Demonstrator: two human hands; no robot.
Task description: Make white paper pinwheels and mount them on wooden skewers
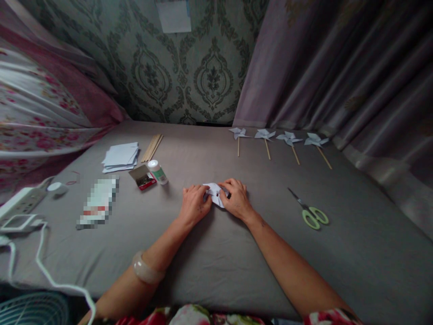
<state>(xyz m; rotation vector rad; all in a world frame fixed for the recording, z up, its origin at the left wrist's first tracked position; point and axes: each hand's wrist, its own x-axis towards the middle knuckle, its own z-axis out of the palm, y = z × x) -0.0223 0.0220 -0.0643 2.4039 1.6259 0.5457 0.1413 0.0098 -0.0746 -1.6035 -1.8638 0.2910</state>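
A white paper pinwheel (215, 193) lies on the grey cloth in front of me, its blades folded in toward the middle, where a small dark spot shows. My left hand (196, 201) grips its left side, thumb on top. From the right, my right hand (236, 197) presses the paper with the thumb close to the centre and fingers curled over the far edge. Both hands partly cover the paper. No stick is visible on this one. Left of my hands stand a white glue bottle (158, 172) and an opened small red box (146, 179).
Several finished pinwheels on sticks (288, 139) lie in a row at the back right. Green-handled scissors (311, 215) rest on the right. At left are a paper stack (121, 156), wooden sticks (152, 148), a blurred packet (99, 201) and a power strip (25, 201) with a white cable.
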